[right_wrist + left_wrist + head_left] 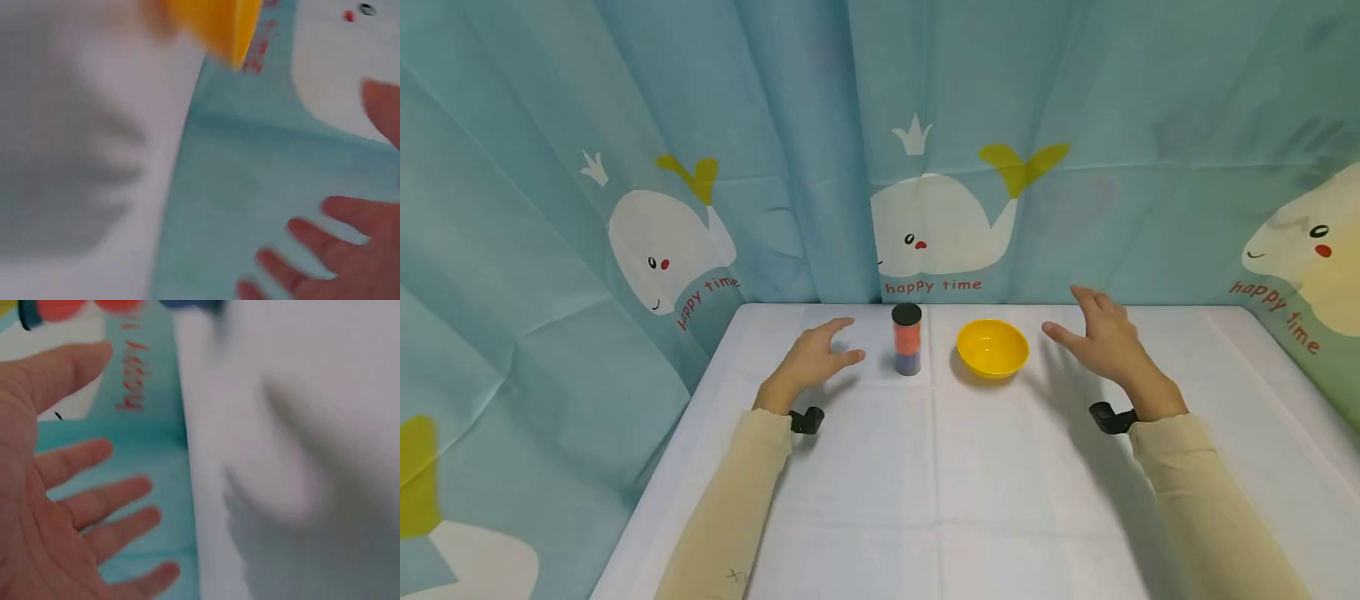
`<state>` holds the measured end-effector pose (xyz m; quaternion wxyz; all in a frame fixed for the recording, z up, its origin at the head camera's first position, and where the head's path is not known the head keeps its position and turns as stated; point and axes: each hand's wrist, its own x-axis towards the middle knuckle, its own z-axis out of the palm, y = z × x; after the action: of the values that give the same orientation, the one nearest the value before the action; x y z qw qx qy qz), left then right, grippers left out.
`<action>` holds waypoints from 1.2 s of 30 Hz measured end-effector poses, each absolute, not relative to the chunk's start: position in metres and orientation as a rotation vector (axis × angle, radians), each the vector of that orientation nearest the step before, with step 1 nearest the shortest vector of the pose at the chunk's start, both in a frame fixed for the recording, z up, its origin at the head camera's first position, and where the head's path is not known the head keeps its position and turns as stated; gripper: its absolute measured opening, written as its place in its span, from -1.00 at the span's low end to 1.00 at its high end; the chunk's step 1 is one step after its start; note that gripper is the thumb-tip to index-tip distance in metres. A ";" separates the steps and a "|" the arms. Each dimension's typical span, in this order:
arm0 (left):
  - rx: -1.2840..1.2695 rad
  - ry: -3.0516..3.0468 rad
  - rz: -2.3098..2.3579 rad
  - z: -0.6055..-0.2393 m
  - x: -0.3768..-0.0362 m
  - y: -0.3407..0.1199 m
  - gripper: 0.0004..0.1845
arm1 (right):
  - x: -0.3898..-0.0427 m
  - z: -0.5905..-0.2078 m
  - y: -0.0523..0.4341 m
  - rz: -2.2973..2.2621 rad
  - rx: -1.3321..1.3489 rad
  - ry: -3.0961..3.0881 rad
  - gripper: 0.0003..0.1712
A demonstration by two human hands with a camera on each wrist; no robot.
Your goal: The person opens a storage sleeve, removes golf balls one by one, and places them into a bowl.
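A clear cylindrical container with a black lid stands upright near the back of the table, orange-red contents above and purple-blue below. To its right sits a yellow bowl, its inside bare. My left hand hovers left of the container, thumb and fingers spread apart and holding nothing. On the other side, my right hand is raised to the right of the bowl, fingers spread, also with nothing in it. The left wrist view catches the container's lower part at its top edge; the right wrist view catches the bowl.
A white cloth covers the table. Behind it and along the left hangs a blue-green curtain printed with white whales and red lettering. Black camera mounts are strapped to both wrists, below beige sleeves.
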<state>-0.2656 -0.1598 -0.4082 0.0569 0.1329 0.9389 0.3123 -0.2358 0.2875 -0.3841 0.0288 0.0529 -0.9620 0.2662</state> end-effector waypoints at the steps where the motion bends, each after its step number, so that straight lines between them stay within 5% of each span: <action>1: 0.395 2.802 1.065 -0.412 -0.264 -0.155 -0.26 | -0.236 -0.387 0.284 0.948 0.165 -2.921 0.06; 11: 0.310 2.611 1.779 -0.433 -0.266 -0.116 -0.59 | -0.238 -0.412 0.262 1.622 0.047 -2.393 -0.42; 18: 0.411 2.610 1.703 -0.440 -0.273 -0.109 -0.48 | -0.247 -0.413 0.257 2.053 0.008 -1.959 -0.89; 36: 0.611 2.786 1.412 -0.446 -0.270 -0.086 -0.47 | -0.240 -0.392 0.241 1.798 0.184 -2.205 -0.80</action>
<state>-0.2695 -0.0860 -0.4460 -0.0203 0.1919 0.8752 0.4436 -0.2399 0.2412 -0.3923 0.1446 0.0638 -0.7652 0.6241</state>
